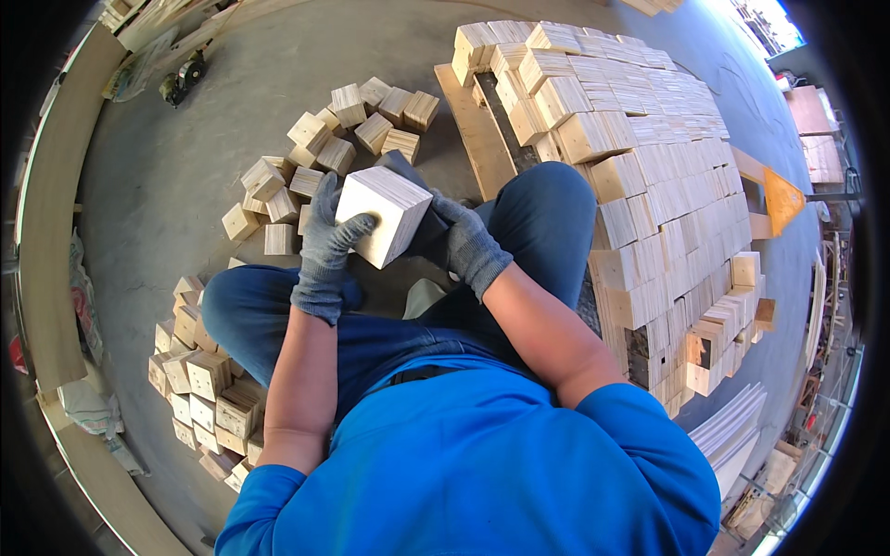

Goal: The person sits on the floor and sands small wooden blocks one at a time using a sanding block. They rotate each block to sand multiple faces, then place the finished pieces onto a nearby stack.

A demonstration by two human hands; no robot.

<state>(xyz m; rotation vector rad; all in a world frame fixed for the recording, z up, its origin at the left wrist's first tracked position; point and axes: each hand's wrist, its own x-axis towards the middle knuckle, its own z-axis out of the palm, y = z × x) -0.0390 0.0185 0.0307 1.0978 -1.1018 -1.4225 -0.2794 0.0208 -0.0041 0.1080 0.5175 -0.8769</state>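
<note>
A pale plywood block point(382, 208) is held up between my knees, tilted so that one corner edge faces me. My left hand point(324, 246), in a grey knit glove, is closed around its left side, the thumb pressed on the near face. Against the block's right side lies a dark sheet point(429, 233), like sandpaper, with part of it showing behind the block. My right hand point(473, 248), gloved the same way, grips that sheet and presses it to the wood. Some fingertips of the right hand are hidden behind the sheet.
Loose wooden blocks point(310, 132) lie scattered on the concrete floor ahead. Another heap of blocks point(209, 374) sits by my left knee. Rows of stacked blocks point(667, 181) fill the right, near an orange triangular piece point(783, 200). A long board point(56, 204) runs along the left.
</note>
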